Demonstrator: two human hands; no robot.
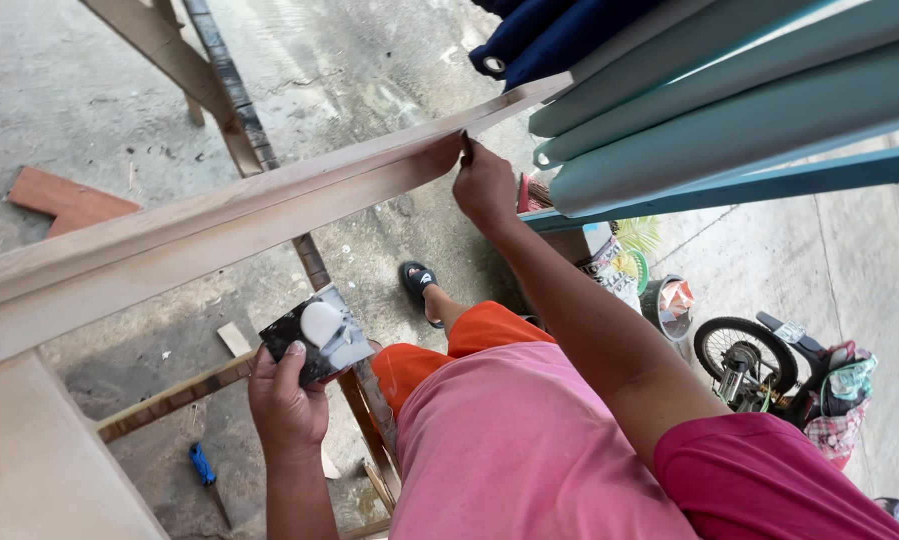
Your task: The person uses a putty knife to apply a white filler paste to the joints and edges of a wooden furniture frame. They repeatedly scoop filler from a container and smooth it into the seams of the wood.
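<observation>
Long wooden board [219, 215] runs diagonally across the view, low at the near left, rising to the upper right, where its far end sits just under a stack of pale blue-green panels [729, 110].

Right hand [482, 185] at the board's upper stretch: fingers curled, tips pressed against the board's edge, with something small and dark pinched there, too small to make out. Arm stretched well out from the body.

Left hand [287, 400] lower, below the board and apart from it. Fingers wrapped around a small dark square pad [319, 335] carrying a blob of white paste, thumb clamped on its near corner, pad held roughly level.

Under the board: a wooden trestle [239, 120] with its dark rail slanting down toward the person's legs. Concrete floor [89, 90] to the upper left is open apart from a reddish plank offcut [64, 200]. Small blue tool [201, 465] lies on the floor near the left wrist. Bicycle [759, 365] stands well off to the right, beyond the panels.
</observation>
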